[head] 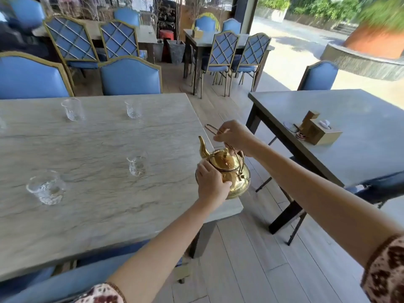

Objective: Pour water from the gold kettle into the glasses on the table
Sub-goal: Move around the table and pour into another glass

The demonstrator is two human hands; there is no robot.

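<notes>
The gold kettle [227, 170] stands at the right edge of the grey marble table [98, 193], its spout pointing up and left. My right hand [235, 136] is closed around the thin wire handle above the lid. My left hand [211, 182] presses against the kettle's near left side by the lid. Several clear glasses stand on the table: one nearest the kettle [137, 165], one at the near left [47, 186], and two at the far side [73, 109] [133, 108].
Blue padded chairs [131, 76] line the table's far side, and another chair's back [65, 283] is just below me. To the right stands a second grey table [360, 149] with a wooden tissue box [317, 131]. Wooden floor runs between the tables.
</notes>
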